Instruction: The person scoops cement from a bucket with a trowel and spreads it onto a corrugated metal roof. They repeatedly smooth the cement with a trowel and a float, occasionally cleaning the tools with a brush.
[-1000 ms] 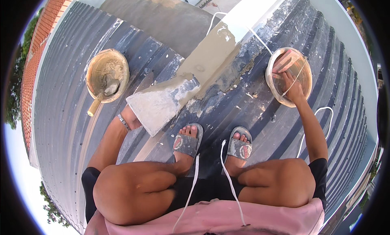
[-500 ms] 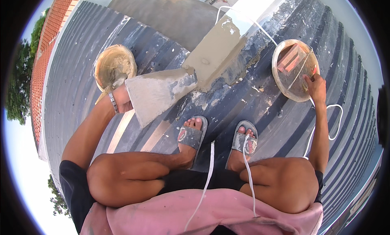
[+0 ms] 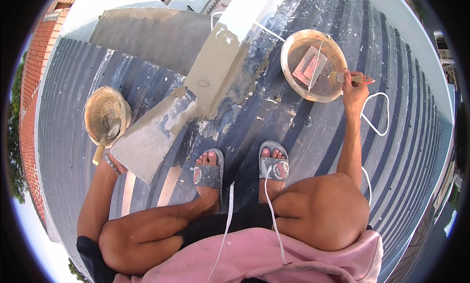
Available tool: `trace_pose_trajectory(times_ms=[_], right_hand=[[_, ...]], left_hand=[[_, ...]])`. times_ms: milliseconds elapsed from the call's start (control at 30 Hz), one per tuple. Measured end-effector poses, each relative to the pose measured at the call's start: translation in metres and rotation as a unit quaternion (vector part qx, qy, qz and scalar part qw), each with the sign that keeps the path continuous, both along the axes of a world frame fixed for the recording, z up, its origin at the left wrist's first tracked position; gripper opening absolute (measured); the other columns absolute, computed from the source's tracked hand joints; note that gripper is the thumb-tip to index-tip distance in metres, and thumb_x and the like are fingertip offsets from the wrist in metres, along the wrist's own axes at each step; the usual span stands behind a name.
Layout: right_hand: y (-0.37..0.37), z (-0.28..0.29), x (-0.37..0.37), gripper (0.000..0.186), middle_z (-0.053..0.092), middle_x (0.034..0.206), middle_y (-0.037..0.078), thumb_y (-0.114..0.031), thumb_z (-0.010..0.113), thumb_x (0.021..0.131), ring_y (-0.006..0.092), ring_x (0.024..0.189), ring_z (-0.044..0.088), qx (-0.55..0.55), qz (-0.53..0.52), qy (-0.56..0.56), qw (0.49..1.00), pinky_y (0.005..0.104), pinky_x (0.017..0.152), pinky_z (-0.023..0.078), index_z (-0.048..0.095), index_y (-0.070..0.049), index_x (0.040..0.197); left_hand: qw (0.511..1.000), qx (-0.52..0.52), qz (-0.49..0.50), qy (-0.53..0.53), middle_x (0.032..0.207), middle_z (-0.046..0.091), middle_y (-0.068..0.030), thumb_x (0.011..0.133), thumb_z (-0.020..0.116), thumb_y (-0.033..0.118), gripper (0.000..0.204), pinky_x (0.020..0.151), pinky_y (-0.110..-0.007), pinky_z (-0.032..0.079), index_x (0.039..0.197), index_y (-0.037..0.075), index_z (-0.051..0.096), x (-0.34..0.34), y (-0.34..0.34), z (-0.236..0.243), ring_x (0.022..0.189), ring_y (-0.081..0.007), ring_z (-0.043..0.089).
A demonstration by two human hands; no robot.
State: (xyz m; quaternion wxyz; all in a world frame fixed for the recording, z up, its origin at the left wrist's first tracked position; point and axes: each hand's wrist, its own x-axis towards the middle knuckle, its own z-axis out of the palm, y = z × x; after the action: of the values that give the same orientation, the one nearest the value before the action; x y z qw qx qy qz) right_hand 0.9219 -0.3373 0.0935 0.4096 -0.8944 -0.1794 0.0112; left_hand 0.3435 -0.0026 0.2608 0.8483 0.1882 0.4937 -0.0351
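Brush (image 3: 363, 79) with a reddish handle sits in my right hand (image 3: 354, 93), its handle pinched between my fingers at the right rim of the right bucket (image 3: 287, 62). Its bristles point left, over the inside of that bucket, and its handle end sticks out to the right. Inside the same bucket lies a pinkish float (image 3: 309, 67), and a thin handle (image 3: 319, 55) crosses above it.

My left hand (image 3: 118, 163), with a metallic band (image 3: 111, 164) at the wrist, is at the lower left corner of a grey flared block (image 3: 152, 141); the block hides those fingers, so I cannot tell if they are spread or pressed together. Just beyond stands the left bucket (image 3: 87, 115) with mortar in it and a trowel (image 3: 99, 152) whose wooden handle leans out toward me. My 2 sandals (image 3: 208, 176) rest on the ribbed roof (image 3: 235, 158); a white cord (image 3: 387, 117) loops to the right.
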Motion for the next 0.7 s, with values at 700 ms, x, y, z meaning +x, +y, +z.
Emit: trace_pose_trajectory(times_ms=[700], right_hand=[[0.187,0.025,-0.274,0.034,0.076,0.115,0.013,-0.013,0.083,0.098,0.0166,0.102,0.075,0.295,0.372,0.407,0.78,0.0303,0.089,0.063,0.071,0.005,0.123]], left_hand=[[0.934,0.293,-0.171,0.11,0.113,0.074,-0.0071,0.102,0.065,0.01,0.039,0.083,-0.03,0.057,0.141,0.008,0.063,-0.001,-0.027,-0.037,0.098,-0.0108,0.07]])
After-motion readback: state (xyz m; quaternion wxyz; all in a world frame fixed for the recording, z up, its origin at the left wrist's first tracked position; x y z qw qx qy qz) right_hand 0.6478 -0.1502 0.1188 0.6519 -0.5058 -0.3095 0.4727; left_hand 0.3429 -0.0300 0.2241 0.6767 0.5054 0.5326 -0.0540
